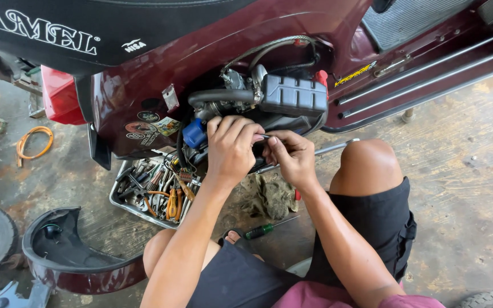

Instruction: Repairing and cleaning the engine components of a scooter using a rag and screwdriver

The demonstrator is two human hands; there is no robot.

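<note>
Both hands [261,149] work at scooter engine [269,97] above tool tray [152,197]

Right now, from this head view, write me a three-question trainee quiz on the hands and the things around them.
1. True or false: both hands work at the open engine bay of the maroon scooter.
2. Which lies on the floor nearest the person's legs? A) green-handled screwdriver B) orange cord C) tray of tools
3. Fill in: beneath the right hand lies a dirty ____.

Key
1. True: the left hand and the right hand meet just below the grey ribbed box.
2. A
3. rag
</note>
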